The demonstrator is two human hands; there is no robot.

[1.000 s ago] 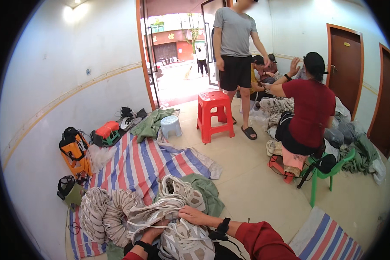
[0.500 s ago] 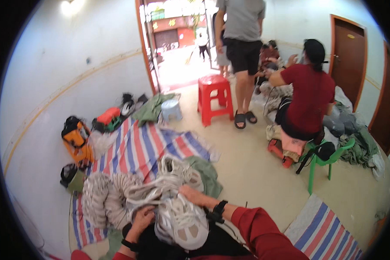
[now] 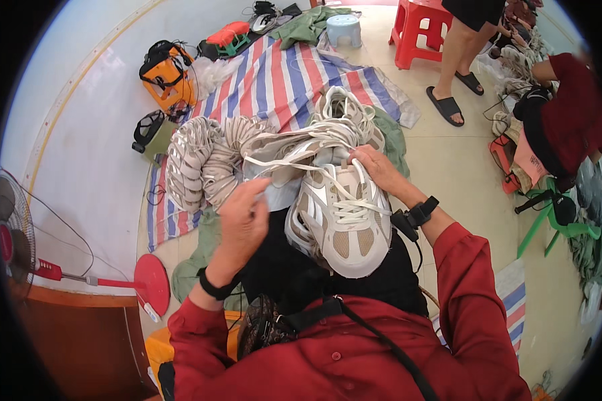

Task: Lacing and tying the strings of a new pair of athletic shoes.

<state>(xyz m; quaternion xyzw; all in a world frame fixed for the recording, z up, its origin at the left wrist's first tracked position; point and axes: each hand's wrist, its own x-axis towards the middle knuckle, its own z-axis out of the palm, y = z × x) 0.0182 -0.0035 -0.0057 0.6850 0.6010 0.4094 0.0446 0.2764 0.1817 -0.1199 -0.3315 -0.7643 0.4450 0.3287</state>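
Note:
A beige and white sneaker [image 3: 354,230] rests toe toward me on my lap, its white laces threaded across the front. My right hand [image 3: 380,170] grips it at the collar, the thumb and fingers closed near the ankle opening. My left hand [image 3: 242,217] is raised beside the shoe, fingers curled and a little blurred; whatever is between them, if anything, cannot be made out. Another beige shoe [image 3: 301,224] lies partly hidden under the first one. Beyond my hands are loose white laces [image 3: 331,130] and one more sneaker [image 3: 344,103].
Rows of stacked beige shoe uppers [image 3: 194,164] lie on a striped sheet [image 3: 267,83]. A floor fan [image 3: 155,286] stands at left. Orange bag [image 3: 167,77], blue stool [image 3: 343,31] and red stool [image 3: 418,30] are farther off. A standing person [image 3: 458,60] and a seated person [image 3: 575,113] are at right.
The view has tilted down toward my lap. My left hand has lifted off the sneaker's side; the right hand stays at its collar. The seated person's arm has lowered.

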